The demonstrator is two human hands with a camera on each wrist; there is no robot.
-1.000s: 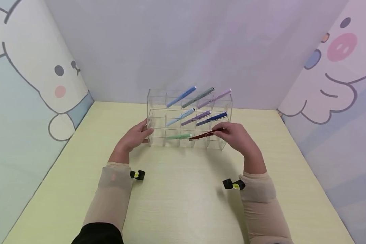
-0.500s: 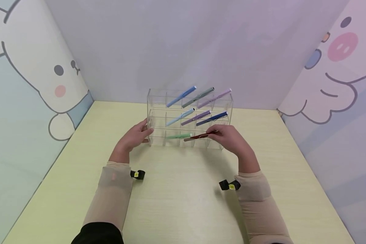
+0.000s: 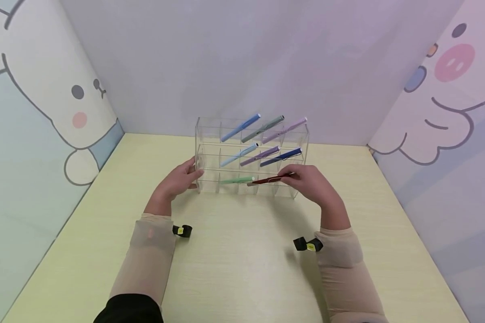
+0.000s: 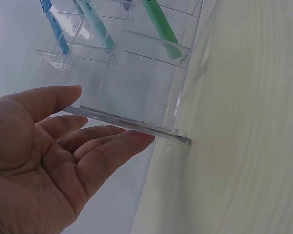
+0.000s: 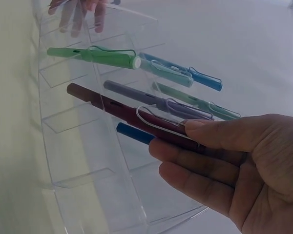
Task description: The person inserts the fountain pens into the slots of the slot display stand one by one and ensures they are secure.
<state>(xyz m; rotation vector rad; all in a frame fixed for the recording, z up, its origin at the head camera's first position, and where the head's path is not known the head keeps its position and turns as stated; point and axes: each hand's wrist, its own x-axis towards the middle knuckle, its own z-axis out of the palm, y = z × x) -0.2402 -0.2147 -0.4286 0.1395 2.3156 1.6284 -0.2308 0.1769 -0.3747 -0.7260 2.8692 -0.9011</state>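
Observation:
A clear acrylic pen rack (image 3: 206, 176) with three tiers of compartments stands on the table. At its left side my left hand (image 3: 179, 180) holds the side panel (image 4: 122, 122), with the thumb on one face and the fingers on the other. My right hand (image 3: 311, 181) pinches the cap end of a dark red pen (image 5: 129, 115) between thumb and fingers. The pen lies slantwise over the lowest tier, its free end pointing left towards a light green pen (image 3: 237, 181). A silver wire clip runs along the cap beside my thumb (image 5: 200, 127).
In the middle tier rest a light blue pen (image 3: 239, 155), a purple pen (image 3: 260, 156) and a dark blue pen (image 3: 281, 157). The top tier bears a blue pen (image 3: 240, 128), a grey-green pen (image 3: 262, 129) and a lilac pen (image 3: 284, 130). A pale wall (image 3: 242, 63) rises behind.
My right hand has shifted left with the dark red pen, then slightly back to the right. The left hand and the rack have stayed in place.

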